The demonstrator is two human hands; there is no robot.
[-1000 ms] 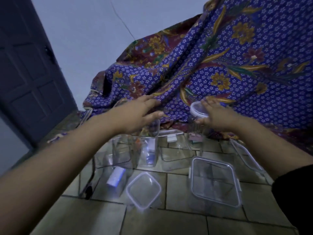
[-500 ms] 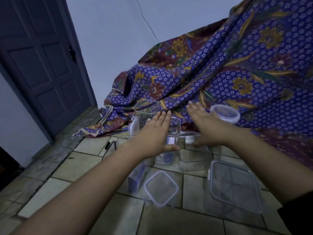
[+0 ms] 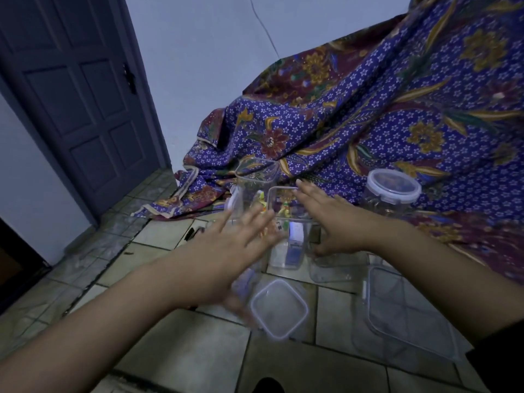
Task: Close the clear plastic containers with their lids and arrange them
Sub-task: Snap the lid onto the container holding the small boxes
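Bunch of clear plastic tubs sitting on a tiled floor (image 3: 184,350), middle and lower right of the frame.

Dead centre: left hand (image 3: 238,245), fingers spread and straight, pretty blurry, gripping nothing. Hovers in front of two tall open tubs.

Just right of centre: right hand (image 3: 337,219), fingers flat and stretched out, thumb dropped low, also loose with nothing in it. Sits at the right side of the nearer tall tub (image 3: 289,248); can't tell if actually touching.

- nearer tall tub: open on top, some colourful bits and a white-and-blue thing inside
- taller open tub (image 3: 255,177): right behind it, up against the cloth
- low open tub (image 3: 337,269): just below the right hand
- round jar (image 3: 392,191): right of centre, lid on, standing at the edge of the cloth
- small square tub (image 3: 279,309): lower centre, lid on, just beside the left hand
- big rectangular tub (image 3: 408,313): lower right, lid lying on top, can't tell whether clipped down

Purple flowery cloth (image 3: 397,109) filling the upper right, dark panelled door (image 3: 85,95) at upper left, pale wall (image 3: 204,52) between them.
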